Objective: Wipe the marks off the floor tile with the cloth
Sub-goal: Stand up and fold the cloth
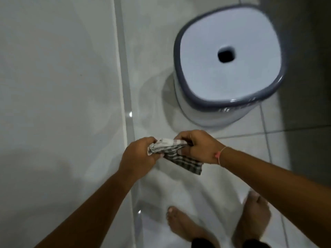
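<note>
Fingers (154, 141) of the left hand (138, 154) pinched shut on one bunched end of the cloth (176, 154); right hand (198, 146) closed on the other end, checked tail hanging loose below. Held in the air, well above the floor tile (179, 187), not touching it. No marks discernible on the glossy tile from here. Likely risks: wiping with a wadded cloth, so only a small patch meets the tile; loose tail dragging; bare feet (180, 224) on a slick surface, slipping on the bend down; stool (231, 65) near, easily bumped.
</note>
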